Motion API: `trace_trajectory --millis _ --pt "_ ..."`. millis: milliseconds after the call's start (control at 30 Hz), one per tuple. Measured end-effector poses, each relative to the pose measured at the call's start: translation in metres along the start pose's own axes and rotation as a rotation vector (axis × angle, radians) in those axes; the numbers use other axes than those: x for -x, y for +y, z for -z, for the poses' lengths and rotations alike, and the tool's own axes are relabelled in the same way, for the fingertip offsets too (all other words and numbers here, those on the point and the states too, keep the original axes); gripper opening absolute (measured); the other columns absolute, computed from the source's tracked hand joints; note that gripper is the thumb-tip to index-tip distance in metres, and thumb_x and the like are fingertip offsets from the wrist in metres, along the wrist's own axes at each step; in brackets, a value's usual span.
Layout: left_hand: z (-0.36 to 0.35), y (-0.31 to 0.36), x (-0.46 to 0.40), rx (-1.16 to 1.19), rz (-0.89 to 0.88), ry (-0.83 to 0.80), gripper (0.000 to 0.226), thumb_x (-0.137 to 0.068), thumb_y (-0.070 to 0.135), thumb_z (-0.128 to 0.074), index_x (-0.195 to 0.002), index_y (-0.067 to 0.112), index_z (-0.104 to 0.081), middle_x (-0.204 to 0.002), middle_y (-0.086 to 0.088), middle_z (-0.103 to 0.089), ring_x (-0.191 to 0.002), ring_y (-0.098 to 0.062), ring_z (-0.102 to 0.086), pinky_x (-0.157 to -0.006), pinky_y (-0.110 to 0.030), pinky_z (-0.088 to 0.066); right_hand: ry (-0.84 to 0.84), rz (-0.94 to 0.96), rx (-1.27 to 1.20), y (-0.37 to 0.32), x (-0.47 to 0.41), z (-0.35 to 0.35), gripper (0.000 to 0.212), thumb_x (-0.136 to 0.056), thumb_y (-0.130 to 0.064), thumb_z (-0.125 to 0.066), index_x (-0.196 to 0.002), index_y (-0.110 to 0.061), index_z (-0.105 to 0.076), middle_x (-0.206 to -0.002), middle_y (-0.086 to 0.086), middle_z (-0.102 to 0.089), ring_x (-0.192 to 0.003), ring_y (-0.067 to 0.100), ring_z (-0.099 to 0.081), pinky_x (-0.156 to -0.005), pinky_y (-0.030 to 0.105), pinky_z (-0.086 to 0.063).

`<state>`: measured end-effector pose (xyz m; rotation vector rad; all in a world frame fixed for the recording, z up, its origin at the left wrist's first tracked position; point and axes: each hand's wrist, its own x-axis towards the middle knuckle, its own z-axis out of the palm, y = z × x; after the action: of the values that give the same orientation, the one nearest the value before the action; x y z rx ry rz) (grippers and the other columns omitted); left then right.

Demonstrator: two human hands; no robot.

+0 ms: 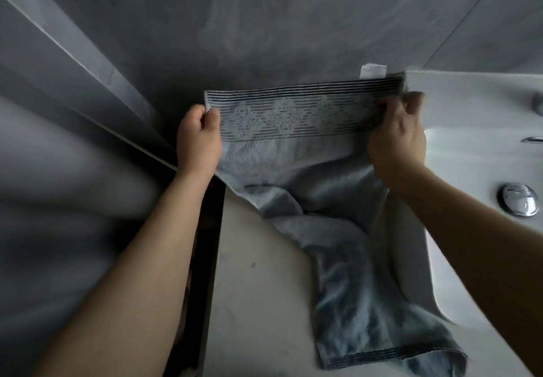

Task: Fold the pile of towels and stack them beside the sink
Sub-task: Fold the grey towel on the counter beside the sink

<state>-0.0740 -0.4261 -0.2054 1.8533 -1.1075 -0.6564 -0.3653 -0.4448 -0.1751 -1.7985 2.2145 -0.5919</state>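
Note:
A light blue towel with a dark striped, patterned border is held up by its top edge over the counter. My left hand pinches the left top corner. My right hand pinches the right top corner, near a white label. The towel's lower part lies crumpled on the counter and runs toward me, its striped hem at the bottom. The white sink is right of the towel, and part of the towel lies over its rim.
A chrome drain plug sits in the basin, and chrome tap parts show at the right edge. Grey tiled wall stands behind. A dark gap runs along the counter's left edge.

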Motion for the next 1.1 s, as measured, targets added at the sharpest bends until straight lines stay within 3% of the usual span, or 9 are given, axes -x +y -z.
trace_trajectory --millis 133,333,567,667,767,867,967,1033,1100 --pt "-0.033 -0.011 -0.036 -0.299 0.022 -0.062 0.028 -0.103 0.034 -0.044 -0.094 0.010 -0.054 -0.087 -0.004 -0.059 -0.085 -0.028 -0.057 -0.068 -0.032 -0.034 -0.160 0.202 0.352 0.003 -0.035 -0.010 0.040 -0.092 -0.003 -0.040 -0.132 -0.005 -0.040 -0.140 0.019 -0.028 -0.100 0.045 -0.053 -0.074 0.049 -0.045" --pt "-0.062 -0.023 -0.060 -0.570 -0.087 -0.055 0.027 -0.105 0.035 -0.038 -0.098 0.011 -0.049 -0.096 -0.018 -0.066 -0.091 -0.042 -0.061 -0.063 -0.037 -0.034 -0.268 0.266 0.691 0.019 -0.047 -0.048 0.055 -0.096 -0.008 -0.031 -0.149 0.001 -0.020 -0.146 0.018 -0.024 -0.118 0.035 -0.041 -0.096 0.041 -0.033" --pt "-0.085 -0.049 -0.061 -0.791 -0.241 -0.019 0.029 -0.107 0.031 -0.036 -0.112 0.007 -0.052 -0.092 -0.022 -0.069 -0.082 -0.043 -0.067 -0.058 -0.038 -0.034 -0.340 0.266 0.909 0.039 -0.057 -0.073 0.064 -0.093 -0.010 -0.025 -0.149 0.008 -0.002 -0.142 0.019 -0.021 -0.123 0.031 -0.027 -0.100 0.041 -0.018" --pt "-0.087 -0.042 -0.061 -0.779 -0.187 -0.028 0.028 -0.105 0.031 -0.040 -0.114 0.007 -0.050 -0.097 -0.022 -0.069 -0.087 -0.043 -0.067 -0.060 -0.038 -0.034 -0.377 0.222 0.813 0.036 -0.056 -0.074 0.064 -0.094 -0.009 -0.026 -0.151 0.002 0.000 -0.148 0.020 -0.013 -0.130 0.031 -0.017 -0.107 0.042 -0.015" --pt "-0.069 -0.027 -0.050 -0.625 -0.107 0.084 0.029 -0.095 0.026 -0.053 -0.118 0.008 -0.049 -0.110 -0.019 -0.066 -0.100 -0.043 -0.062 -0.071 -0.044 -0.043 -0.257 0.221 0.485 0.031 -0.036 -0.061 0.070 -0.086 -0.015 -0.044 -0.152 -0.013 -0.019 -0.150 0.018 -0.017 -0.130 0.037 -0.023 -0.108 0.046 -0.016" --pt "-0.055 -0.016 0.013 -0.516 -0.409 0.120 0.029 -0.083 0.012 -0.055 -0.111 0.005 -0.059 -0.100 -0.017 -0.062 -0.092 -0.039 -0.058 -0.079 -0.047 -0.048 -0.174 0.202 0.146 0.034 0.019 -0.051 0.059 -0.079 -0.006 -0.054 -0.137 -0.007 -0.043 -0.130 0.024 -0.040 -0.107 0.045 -0.045 -0.090 0.050 -0.040" --pt "-0.069 -0.009 0.099 -0.315 -0.604 -0.303 0.020 -0.080 0.004 -0.052 -0.097 0.005 -0.063 -0.090 -0.012 -0.059 -0.085 -0.034 -0.058 -0.076 -0.046 -0.048 -0.319 -0.016 -0.043 0.049 0.080 -0.051 0.044 -0.083 0.000 -0.054 -0.126 0.005 -0.049 -0.119 0.029 -0.050 -0.102 0.047 -0.052 -0.086 0.049 -0.044" --pt "-0.086 -0.012 0.137 -0.405 -0.532 -0.490 0.028 -0.076 0.005 -0.057 -0.103 0.006 -0.064 -0.096 -0.012 -0.058 -0.090 -0.034 -0.057 -0.079 -0.047 -0.049 -0.458 -0.143 0.031 0.062 0.109 -0.053 0.042 -0.088 -0.009 -0.056 -0.127 0.006 -0.049 -0.124 0.030 -0.051 -0.114 0.044 -0.049 -0.098 0.045 -0.039" --pt "-0.093 -0.020 0.156 -0.624 -0.371 -0.500 0.041 -0.078 0.012 -0.058 -0.120 0.014 -0.061 -0.107 -0.010 -0.054 -0.100 -0.034 -0.054 -0.083 -0.045 -0.047 -0.565 -0.164 0.153 0.069 0.129 -0.051 0.036 -0.090 -0.019 -0.056 -0.119 0.003 -0.053 -0.119 0.028 -0.055 -0.110 0.042 -0.052 -0.094 0.044 -0.041"
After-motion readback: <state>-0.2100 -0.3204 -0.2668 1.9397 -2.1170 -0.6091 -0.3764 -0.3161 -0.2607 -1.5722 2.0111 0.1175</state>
